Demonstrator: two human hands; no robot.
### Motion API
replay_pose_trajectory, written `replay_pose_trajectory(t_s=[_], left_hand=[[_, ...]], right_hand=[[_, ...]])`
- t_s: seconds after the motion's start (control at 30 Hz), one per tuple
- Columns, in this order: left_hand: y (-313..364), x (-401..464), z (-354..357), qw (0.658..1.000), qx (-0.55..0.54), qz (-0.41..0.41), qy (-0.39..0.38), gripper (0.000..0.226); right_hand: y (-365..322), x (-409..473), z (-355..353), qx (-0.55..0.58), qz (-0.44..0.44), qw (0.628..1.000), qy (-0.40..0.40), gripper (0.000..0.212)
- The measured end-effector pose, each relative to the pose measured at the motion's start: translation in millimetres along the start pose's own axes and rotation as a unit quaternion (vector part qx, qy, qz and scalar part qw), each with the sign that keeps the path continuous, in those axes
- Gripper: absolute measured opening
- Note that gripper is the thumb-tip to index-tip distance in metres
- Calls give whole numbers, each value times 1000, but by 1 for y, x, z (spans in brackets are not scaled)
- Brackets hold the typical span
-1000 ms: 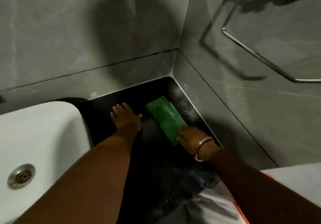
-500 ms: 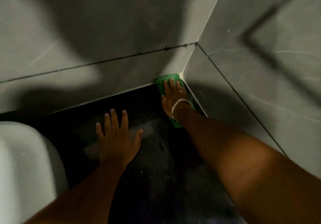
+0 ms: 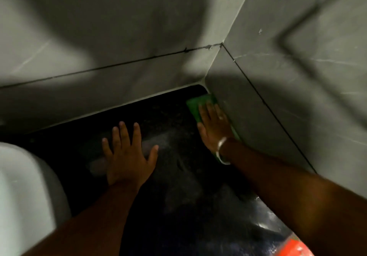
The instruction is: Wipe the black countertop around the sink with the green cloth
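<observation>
The green cloth (image 3: 200, 105) lies flat on the black countertop (image 3: 178, 176), in the far right corner where the two grey tiled walls meet, its right edge running along the foot of the right-hand wall (image 3: 288, 97). The right hand (image 3: 214, 125) rests palm down on top of it, fingers straight and close together, pointing toward the corner; it presses the cloth rather than pinching it. Green shows beyond the fingertips and in a thin strip beside the wrist. A pale bangle (image 3: 221, 150) circles that wrist.

The left hand (image 3: 129, 154) lies flat on the bare countertop, well apart from the cloth, fingers spread and the thumb angled out to the right. It holds nothing.

The countertop surface looks speckled, with a dull pale patch between the two hands. At the left edge sits the rounded rim of the white sink (image 3: 25, 186). The back wall (image 3: 119, 47) carries a dark grout line and broad shadows. An orange-red object (image 3: 294, 247), blurred, shows at the bottom right.
</observation>
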State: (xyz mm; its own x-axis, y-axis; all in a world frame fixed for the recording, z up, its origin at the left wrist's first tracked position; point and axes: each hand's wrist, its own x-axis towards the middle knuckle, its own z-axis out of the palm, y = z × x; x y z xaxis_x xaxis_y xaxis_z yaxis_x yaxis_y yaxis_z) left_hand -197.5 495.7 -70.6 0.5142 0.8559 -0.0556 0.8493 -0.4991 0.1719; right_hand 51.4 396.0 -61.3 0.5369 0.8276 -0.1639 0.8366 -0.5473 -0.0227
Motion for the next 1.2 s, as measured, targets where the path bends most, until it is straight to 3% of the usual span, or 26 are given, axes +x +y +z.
replay_pose_trajectory(t_s=[0.1, 0.17, 0.3, 0.37, 0.43, 0.5, 0.7, 0.8, 0.9, 1.1, 1.2], left_hand=[[-1, -3, 1, 1000, 8, 0, 7, 85], [-1, -2, 0, 1000, 7, 3, 2, 85], [1, -2, -5, 1000, 0, 7, -11, 85], [1, -1, -7, 1000, -4, 6, -19, 84], [2, -2, -7, 1000, 0, 6, -28, 85], [2, -1, -7, 1000, 0, 6, -30, 85], [1, -1, 0, 1000, 4, 5, -15, 83], [-1, -3, 3, 1000, 9, 14, 5, 84], [0, -5, 3, 1000, 16, 19, 9, 84], [-1, -19, -6, 1000, -4, 16, -8, 78], [-4, -65, -5, 999, -38, -4, 0, 72]], right_hand=[[-25, 69, -14, 23, 30, 999, -10, 68], [-21, 61, -10, 13, 9, 1000, -3, 66], [29, -110, 16, -47, -4, 999, -5, 64], [56, -210, 22, -50, -15, 998, -37, 61], [73, -256, 21, -40, -20, 996, -73, 63], [69, -230, 19, -28, -19, 996, -82, 60], [-1, -12, 0, 10, 42, 999, -26, 64], [-8, 23, -2, -5, 19, 1000, -20, 63], [8, -36, 7, 0, -2, 1000, -12, 64], [92, -289, 40, -12, -43, 999, -24, 61], [110, -311, 46, -40, -63, 997, -35, 59]])
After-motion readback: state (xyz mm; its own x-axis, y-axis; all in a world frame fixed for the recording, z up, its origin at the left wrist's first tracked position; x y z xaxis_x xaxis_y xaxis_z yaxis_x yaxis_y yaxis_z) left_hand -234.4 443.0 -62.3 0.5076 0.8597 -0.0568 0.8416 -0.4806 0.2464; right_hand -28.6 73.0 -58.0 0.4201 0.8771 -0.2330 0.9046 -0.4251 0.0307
